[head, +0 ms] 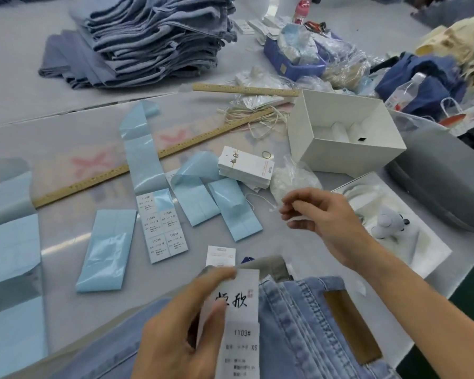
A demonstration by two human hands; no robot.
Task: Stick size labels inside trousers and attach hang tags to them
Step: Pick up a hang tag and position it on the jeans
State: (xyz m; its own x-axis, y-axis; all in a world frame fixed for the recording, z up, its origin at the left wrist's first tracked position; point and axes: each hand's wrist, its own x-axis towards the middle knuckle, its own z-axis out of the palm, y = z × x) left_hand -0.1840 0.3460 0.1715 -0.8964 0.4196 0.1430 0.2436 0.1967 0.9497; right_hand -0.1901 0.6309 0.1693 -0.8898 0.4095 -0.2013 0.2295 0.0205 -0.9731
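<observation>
Left hand [181,321] grips a white printed hang tag [237,318] over light-blue denim trousers [307,332] while right hand [320,217] pinches a thin white string [257,201], seemingly for threading.

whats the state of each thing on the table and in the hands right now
hang tag: held upright by the left hand, printed side up
right hand: pinching a thin white string
trousers: lying flat, waistband up, leather patch showing
label sheet: partly used, several stickers left
white box: open, tilted
stack of hang tags: bundled, lying flat
pile of jeans: folded, stacked
</observation>
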